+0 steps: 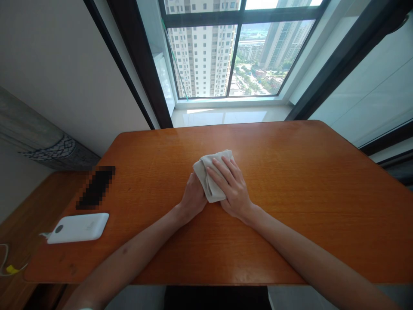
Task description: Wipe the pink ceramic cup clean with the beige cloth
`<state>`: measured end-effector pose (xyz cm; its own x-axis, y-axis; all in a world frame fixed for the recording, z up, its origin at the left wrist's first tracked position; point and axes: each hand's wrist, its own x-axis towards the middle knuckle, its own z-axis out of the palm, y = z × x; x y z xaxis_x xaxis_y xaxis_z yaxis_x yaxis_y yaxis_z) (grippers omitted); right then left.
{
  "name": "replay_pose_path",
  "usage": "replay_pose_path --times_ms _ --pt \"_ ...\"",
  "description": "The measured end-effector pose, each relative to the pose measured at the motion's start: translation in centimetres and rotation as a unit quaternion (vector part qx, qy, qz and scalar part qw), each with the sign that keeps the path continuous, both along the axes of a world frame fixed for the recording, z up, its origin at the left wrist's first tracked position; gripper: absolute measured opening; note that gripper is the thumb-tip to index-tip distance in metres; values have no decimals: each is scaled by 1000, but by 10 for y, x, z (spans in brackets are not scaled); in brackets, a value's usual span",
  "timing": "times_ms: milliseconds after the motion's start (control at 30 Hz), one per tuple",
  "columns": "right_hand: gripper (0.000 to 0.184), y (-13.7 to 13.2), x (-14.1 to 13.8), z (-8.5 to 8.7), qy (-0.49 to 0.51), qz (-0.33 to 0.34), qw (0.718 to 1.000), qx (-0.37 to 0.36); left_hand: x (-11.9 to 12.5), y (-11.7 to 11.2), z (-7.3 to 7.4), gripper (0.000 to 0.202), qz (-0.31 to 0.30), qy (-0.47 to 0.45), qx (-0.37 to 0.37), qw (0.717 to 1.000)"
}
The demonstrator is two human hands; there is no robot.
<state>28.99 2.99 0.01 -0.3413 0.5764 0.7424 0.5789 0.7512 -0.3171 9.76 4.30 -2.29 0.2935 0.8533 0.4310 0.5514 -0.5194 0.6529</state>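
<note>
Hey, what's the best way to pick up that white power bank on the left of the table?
Pinch the power bank across its long edges from above, mid-body: it lies flat, with a cable at its left end.

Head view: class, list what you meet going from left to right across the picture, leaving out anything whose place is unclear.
yellow-tagged cable → white power bank → left hand → cloth → right hand, lying flat on the cloth.
</note>
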Motion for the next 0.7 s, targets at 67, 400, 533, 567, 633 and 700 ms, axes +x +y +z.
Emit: replay_pose_path --times_ms 67,400,533,567,633,700 --pt "70 1 -1 0 17 -3 1000 -16 0 0 0 55 -5 -5 3 1000" --pt "76 2 1 -1 -25 6 1000 1 -1 1 0 55 -9 5 11 1000" --pt "68 4 -2 -1 78 -38 994 -70 0 -1 2 56 27 4 -1 1000" --pt "68 5 -1 -1 97 -49 991 -82 0 -1 2 55 36 5 -3 999" --pt "72 4 0 -1 77 -51 993 -67 0 -1 0 55 36 6 0 999" --pt "78 2 1 -1 1 -16 1000 -18 -1 1 -2 54 9 9 11 1000"
